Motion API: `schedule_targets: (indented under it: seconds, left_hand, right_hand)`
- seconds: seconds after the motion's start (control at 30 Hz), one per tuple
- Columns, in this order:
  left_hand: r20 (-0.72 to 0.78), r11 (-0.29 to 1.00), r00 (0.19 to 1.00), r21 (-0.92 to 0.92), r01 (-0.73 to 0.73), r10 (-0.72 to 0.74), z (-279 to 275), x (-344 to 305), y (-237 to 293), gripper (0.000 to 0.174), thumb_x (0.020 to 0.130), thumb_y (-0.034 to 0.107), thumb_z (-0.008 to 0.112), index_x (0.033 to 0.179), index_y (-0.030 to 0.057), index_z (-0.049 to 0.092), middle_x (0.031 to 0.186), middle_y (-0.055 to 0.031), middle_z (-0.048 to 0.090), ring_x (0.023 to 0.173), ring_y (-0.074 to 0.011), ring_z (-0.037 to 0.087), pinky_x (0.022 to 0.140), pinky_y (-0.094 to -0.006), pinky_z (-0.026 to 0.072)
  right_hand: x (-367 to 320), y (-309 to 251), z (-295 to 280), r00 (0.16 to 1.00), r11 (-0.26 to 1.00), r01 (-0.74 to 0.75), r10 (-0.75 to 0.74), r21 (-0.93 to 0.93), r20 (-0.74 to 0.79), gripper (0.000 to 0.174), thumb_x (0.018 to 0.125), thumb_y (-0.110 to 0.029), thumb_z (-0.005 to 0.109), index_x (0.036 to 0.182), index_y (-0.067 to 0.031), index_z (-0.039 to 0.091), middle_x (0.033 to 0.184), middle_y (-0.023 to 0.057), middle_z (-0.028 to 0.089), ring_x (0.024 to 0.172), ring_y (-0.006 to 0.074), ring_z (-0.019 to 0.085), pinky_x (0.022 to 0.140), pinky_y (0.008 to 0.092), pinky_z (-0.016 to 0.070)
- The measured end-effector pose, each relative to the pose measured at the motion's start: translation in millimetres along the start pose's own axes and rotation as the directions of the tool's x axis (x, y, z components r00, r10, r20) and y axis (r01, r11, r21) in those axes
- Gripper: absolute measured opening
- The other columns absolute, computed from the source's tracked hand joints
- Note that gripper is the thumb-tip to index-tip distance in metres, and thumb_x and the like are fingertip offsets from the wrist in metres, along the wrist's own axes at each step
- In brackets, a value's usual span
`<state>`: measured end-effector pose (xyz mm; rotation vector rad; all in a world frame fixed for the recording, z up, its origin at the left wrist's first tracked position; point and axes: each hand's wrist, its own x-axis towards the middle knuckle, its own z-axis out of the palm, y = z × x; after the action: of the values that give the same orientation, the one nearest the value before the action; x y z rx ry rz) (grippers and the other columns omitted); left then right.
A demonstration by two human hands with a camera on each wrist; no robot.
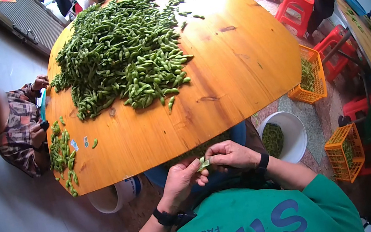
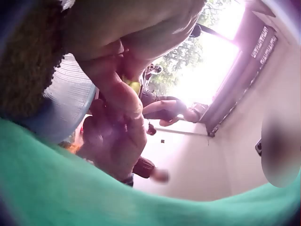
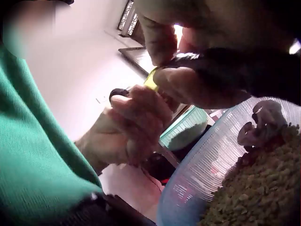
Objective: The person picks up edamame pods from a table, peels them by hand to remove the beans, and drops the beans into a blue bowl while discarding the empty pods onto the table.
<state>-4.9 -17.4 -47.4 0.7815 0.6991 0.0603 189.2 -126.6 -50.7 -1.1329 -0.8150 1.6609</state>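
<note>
Close together at the front edge of the table, both hands hold a green soybean pod (image 1: pixel 202 164). My left hand (image 1: pixel 184 178) pinches it between thumb and fingers, and my right hand (image 1: pixel 233 154) grips its other side. In the right wrist view the pod (image 3: pixel 151 80) shows as a yellow-green bit between the fingertips, partly covered by them; the left wrist view has only a sliver of the pod (image 2: pixel 133 85). Below the hands sits a blue plastic basket (image 3: pixel 181 188) holding a heap of small shelled beans (image 3: pixel 258 183).
A big pile of pods (image 1: pixel 120 53) covers much of the wooden table (image 1: pixel 237 72). More pods (image 1: pixel 62 155) lie at its left edge, near a seated person (image 1: pixel 18 125). White buckets (image 1: pixel 295 134), orange crates (image 1: pixel 320 77) and red stools (image 1: pixel 295 7) stand around.
</note>
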Motion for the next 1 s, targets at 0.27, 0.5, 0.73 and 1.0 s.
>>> schedule_targets:
  seconds: [0.27, 0.5, 0.73, 1.0]
  left_hand:
    - [-0.006, 0.98, 0.98, 0.033, -0.199, 0.199, 8.5, 0.2, -5.6, 0.021, 0.103, 0.022, 0.053, 0.114, 0.004, 0.055, 0.081, -0.0086, 0.067, 0.059, -0.0133, 0.064, 0.051, -0.023, 0.051]
    - [-0.029, 0.975, 0.978, 0.086, -0.206, 0.209, 16.5, -1.6, -9.2, 0.017, 0.104, 0.021, 0.049, 0.115, 0.0079, 0.054, 0.078, -0.0062, 0.065, 0.057, -0.0099, 0.06, 0.047, -0.0202, 0.0471]
    - [-0.081, 0.959, 0.975, 0.214, -0.184, 0.205, 28.2, -2.6, -4.6, 0.014, 0.106, 0.02, 0.043, 0.114, 0.0108, 0.051, 0.074, 0.0, 0.058, 0.055, -0.004, 0.051, 0.045, -0.0173, 0.0384]
    - [-0.084, 0.89, 0.944, 0.37, -0.267, 0.318, 31.7, -1.5, -8.5, 0.012, 0.106, 0.016, 0.041, 0.113, 0.009, 0.049, 0.076, 0.0002, 0.059, 0.057, -0.0046, 0.05, 0.049, -0.0185, 0.0386]
  right_hand:
    - [0.9, 6.2, 11.1, 0.986, 1.0, 0.011, -0.013, -0.017, -0.167, 0.023, 0.093, -0.023, 0.068, 0.101, -0.0009, 0.067, 0.082, -0.001, 0.065, 0.068, 0.0035, 0.056, 0.056, 0.0198, 0.0458]
    - [-0.6, 5.9, 17.0, 0.971, 0.998, 0.058, -0.064, -0.032, -0.229, 0.023, 0.092, -0.023, 0.069, 0.099, -0.0015, 0.069, 0.078, -0.0007, 0.068, 0.064, 0.0035, 0.057, 0.054, 0.0196, 0.0442]
    - [2.9, 2.4, 19.6, 0.97, 1.0, 0.029, -0.031, -0.012, -0.242, 0.022, 0.092, -0.023, 0.07, 0.092, -0.0003, 0.069, 0.072, 0.0009, 0.067, 0.061, 0.0035, 0.056, 0.053, 0.0198, 0.0437]
    - [2.8, -2.2, 24.9, 0.947, 0.996, 0.031, -0.056, -0.085, -0.317, 0.022, 0.089, -0.021, 0.069, 0.084, -0.0002, 0.068, 0.07, 0.0018, 0.067, 0.061, 0.0043, 0.058, 0.053, 0.0203, 0.0459]
